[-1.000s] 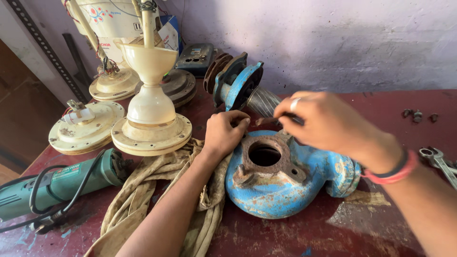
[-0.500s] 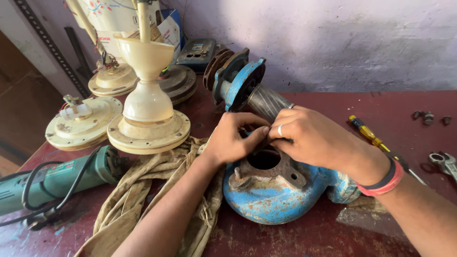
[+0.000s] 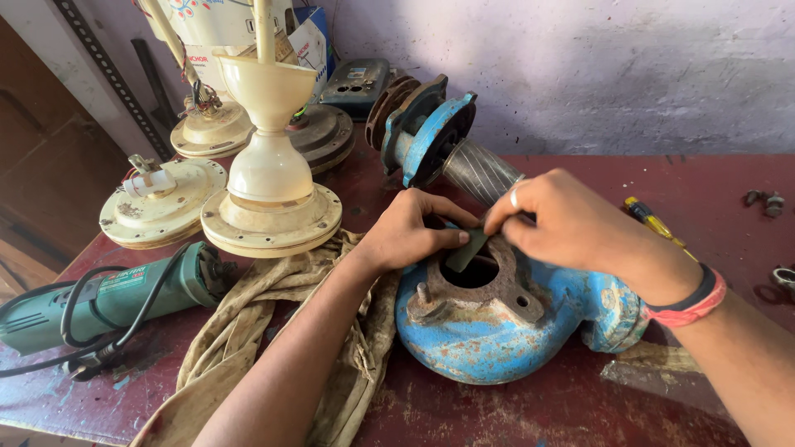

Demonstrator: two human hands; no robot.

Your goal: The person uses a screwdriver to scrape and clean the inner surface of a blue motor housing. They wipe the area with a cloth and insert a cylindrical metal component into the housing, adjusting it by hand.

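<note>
Head view: both hands (image 3: 571, 222) pinch a dark strip (image 3: 466, 251) over the pump casing (image 3: 497, 331).

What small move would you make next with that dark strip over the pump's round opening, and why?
Probably rub the dark strip along the rusty flange. Both hands, left hand and right hand, pinch it at the opening of the blue pump casing, whose rim looks corroded.
</note>
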